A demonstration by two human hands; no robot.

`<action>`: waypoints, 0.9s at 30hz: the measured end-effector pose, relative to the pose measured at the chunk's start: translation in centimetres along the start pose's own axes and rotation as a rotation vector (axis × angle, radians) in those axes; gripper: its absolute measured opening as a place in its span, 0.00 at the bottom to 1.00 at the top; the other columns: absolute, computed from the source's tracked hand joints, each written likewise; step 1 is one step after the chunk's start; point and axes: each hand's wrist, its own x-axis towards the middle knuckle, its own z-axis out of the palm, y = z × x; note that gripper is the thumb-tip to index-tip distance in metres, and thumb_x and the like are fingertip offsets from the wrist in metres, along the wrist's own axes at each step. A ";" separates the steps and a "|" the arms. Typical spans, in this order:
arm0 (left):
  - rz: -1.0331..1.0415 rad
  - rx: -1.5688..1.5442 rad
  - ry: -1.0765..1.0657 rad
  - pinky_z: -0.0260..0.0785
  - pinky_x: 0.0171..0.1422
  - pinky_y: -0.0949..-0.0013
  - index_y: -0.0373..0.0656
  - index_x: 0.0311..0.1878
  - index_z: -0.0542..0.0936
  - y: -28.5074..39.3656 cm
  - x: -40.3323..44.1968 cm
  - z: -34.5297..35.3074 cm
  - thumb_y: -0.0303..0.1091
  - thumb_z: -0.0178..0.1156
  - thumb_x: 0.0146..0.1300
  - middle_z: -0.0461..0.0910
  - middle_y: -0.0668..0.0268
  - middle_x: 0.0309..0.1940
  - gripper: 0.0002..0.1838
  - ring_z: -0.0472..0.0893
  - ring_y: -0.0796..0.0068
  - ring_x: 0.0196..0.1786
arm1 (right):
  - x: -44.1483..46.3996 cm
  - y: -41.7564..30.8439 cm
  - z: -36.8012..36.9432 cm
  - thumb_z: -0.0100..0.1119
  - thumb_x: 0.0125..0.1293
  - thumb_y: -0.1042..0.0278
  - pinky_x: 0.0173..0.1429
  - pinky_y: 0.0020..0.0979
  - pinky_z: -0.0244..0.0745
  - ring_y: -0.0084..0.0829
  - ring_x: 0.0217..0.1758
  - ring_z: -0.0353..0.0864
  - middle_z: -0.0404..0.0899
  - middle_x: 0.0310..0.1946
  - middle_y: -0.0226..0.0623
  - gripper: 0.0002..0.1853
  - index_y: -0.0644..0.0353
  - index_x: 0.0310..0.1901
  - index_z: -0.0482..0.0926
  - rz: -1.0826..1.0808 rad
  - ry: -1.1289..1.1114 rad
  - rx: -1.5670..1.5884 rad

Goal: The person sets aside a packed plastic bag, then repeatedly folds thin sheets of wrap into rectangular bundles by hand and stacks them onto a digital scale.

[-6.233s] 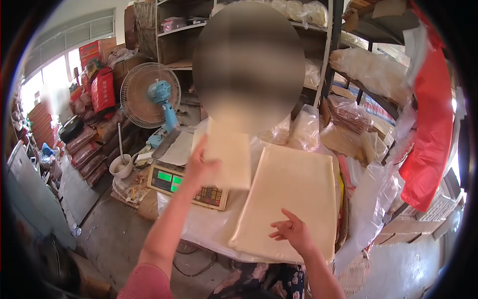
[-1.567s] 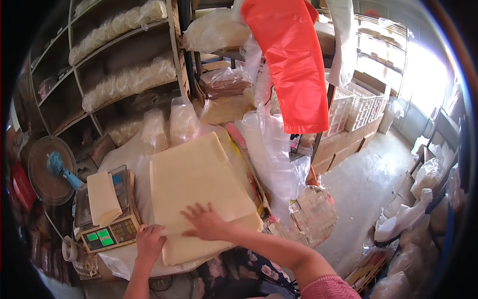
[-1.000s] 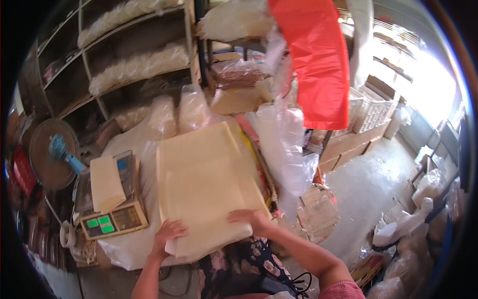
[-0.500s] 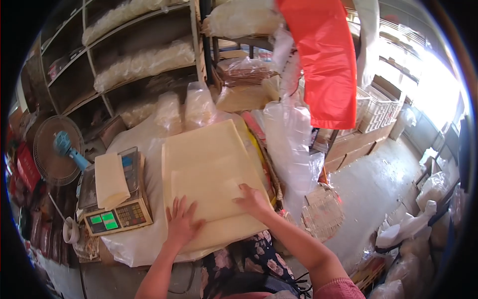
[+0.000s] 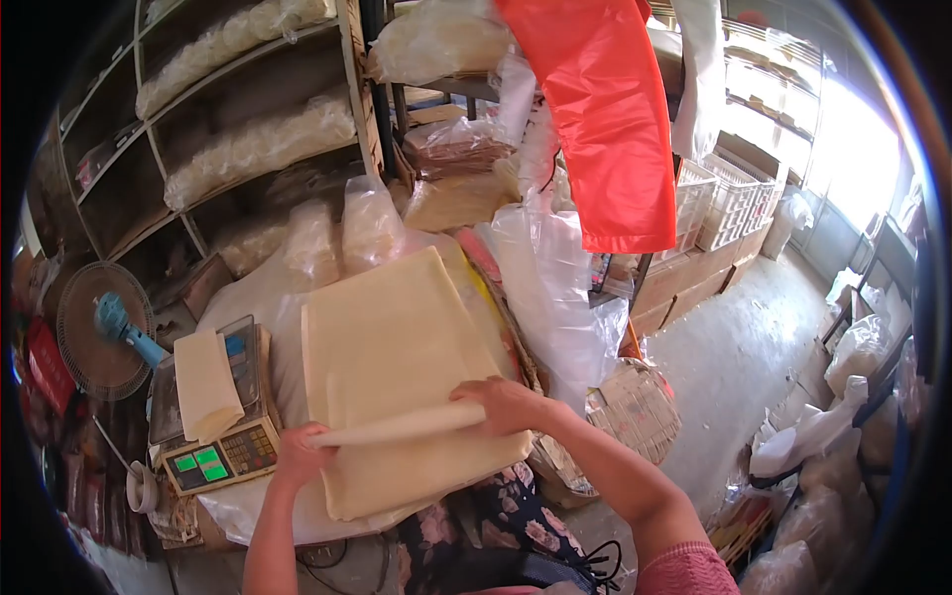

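A stack of large pale yellow sheets [image 5: 387, 332] lies on the table in front of me. Across its lower part, the near edge of the upper sheets is lifted and curled into a roll [image 5: 402, 426]. My left hand [image 5: 302, 451] is closed on the left end of this roll, and my right hand [image 5: 501, 405] grips its right end. To the left stands a scale [image 5: 223, 458] with a lit green display, and a folded pale sheet [image 5: 206, 382] rests on its pan.
Two plastic-wrapped bundles [image 5: 372, 223] stand behind the stack. A fan [image 5: 104, 327] and a white cup [image 5: 141, 489] are at the left. Red plastic [image 5: 605, 129] hangs at upper right, above clear plastic sheeting [image 5: 540, 288]. Shelves [image 5: 248, 74] hold more bags.
Both hands were spread flat on the sheets; now they are closed on the lifted, curled edge. Earlier, a hand was over the scale. The view has turned to the right since the oldest frame.
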 end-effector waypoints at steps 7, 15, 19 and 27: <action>-0.399 -0.032 0.451 0.67 0.59 0.60 0.41 0.62 0.70 3.1 5.8 2.7 0.38 0.66 0.57 0.75 0.52 0.54 0.30 0.76 0.60 0.56 | 5.2 -0.3 0.4 0.58 0.60 0.42 0.45 0.45 0.73 0.47 0.40 0.82 0.82 0.33 0.47 0.26 0.63 0.33 0.77 0.528 0.321 0.127; -0.205 0.410 0.162 0.42 0.74 0.44 0.49 0.69 0.65 3.3 8.0 6.8 0.58 0.54 0.62 0.57 0.58 0.71 0.35 0.53 0.61 0.75 | 7.3 0.1 1.8 0.50 0.65 0.42 0.63 0.48 0.63 0.45 0.66 0.64 0.64 0.64 0.44 0.32 0.50 0.65 0.64 0.225 0.386 -0.367; -0.209 0.398 0.184 0.38 0.75 0.43 0.52 0.69 0.65 2.9 7.8 7.3 0.60 0.52 0.62 0.54 0.60 0.73 0.36 0.50 0.64 0.76 | 7.2 1.1 5.2 0.42 0.70 0.46 0.72 0.55 0.47 0.46 0.74 0.51 0.57 0.69 0.43 0.28 0.47 0.68 0.62 0.081 0.368 -0.379; -0.172 0.220 0.507 0.41 0.76 0.51 0.47 0.72 0.56 1.0 7.2 8.5 0.44 0.60 0.60 0.56 0.53 0.71 0.39 0.52 0.59 0.75 | 6.7 -2.4 4.9 0.41 0.70 0.47 0.70 0.56 0.47 0.45 0.70 0.56 0.63 0.66 0.42 0.27 0.51 0.66 0.65 0.243 0.313 -0.424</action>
